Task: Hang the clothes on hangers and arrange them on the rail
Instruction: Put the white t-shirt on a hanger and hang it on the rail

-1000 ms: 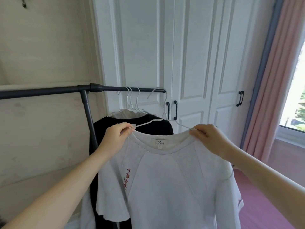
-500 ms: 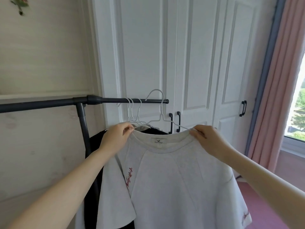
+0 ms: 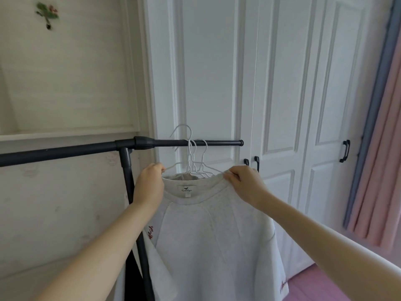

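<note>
Wardrobe doors (image 3: 282, 83): white, panelled, filling the wall ahead of me; black pull handles (image 3: 251, 164) at the middle seam and one more on the right-hand door.

Wall (image 3: 65, 72): cream, to my left, with a ledge running just above the rail and a small green and pink flower decoration (image 3: 46, 14) high up.

Curtain (image 3: 382, 148): pink, hanging at the far right beside a blue-grey strip.

Rail (image 3: 65, 149): black, horizontal, crossing from the left edge to an end cap in front of the wardrobe; a black upright post (image 3: 130, 181) drops from its joint.

T-shirt (image 3: 212, 235): pale grey-white, on a hanger, held up in front of me just below the rail; neck label facing me, red script on the sleeve at left and near the hem at right.

Dark garment (image 3: 131, 276): only a sliver shows low down, behind the post and the T-shirt.

Left hand (image 3: 149, 183): fingers curled, pinching the T-shirt's left shoulder together with the hanger arm.

Right hand (image 3: 243, 181): fingers curled, pinching the neckline edge at the right shoulder.

White wire hanger (image 3: 184, 135): inside the T-shirt; its hook rises above the rail's line, and I cannot tell whether it has caught the bar.

Two more white wire hangers (image 3: 202, 157): hooked over the rail just behind, close together.
</note>
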{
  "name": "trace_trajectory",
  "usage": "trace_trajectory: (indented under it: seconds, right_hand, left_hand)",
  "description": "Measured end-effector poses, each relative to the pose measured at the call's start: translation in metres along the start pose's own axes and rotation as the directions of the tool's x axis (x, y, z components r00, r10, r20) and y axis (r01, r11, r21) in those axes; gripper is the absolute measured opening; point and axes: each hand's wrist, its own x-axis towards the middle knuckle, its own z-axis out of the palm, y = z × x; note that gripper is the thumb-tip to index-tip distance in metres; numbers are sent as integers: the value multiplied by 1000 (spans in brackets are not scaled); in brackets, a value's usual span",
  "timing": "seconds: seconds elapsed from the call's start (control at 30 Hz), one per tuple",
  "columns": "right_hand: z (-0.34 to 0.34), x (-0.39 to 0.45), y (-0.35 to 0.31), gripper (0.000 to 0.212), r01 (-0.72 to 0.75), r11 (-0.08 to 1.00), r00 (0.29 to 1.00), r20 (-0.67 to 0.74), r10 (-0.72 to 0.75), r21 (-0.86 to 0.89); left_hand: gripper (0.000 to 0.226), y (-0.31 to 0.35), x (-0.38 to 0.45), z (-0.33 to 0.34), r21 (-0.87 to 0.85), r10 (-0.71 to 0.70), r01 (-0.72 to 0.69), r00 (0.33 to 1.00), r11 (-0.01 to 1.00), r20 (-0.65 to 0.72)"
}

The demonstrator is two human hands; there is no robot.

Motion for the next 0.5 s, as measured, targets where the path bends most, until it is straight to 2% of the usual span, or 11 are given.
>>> trace_trajectory:
  seconds: [0.27,0.4,0.5]
  right_hand:
    - [33,-5,3,45,-24,999,997,74,28,-44]
    - [31,-7,7,39,-44,998,995,88,47,-36]
    - [21,-12,7,21,-81,995,986,141,89,-65]
  left_hand:
    - [22,-8,-20,19,66,2,-6,998,998,56]
    - [36,-4,-27,19,35,2,-6,994,999,111]
    - [50,-3,-35,16,41,-7,0,983,999,185]
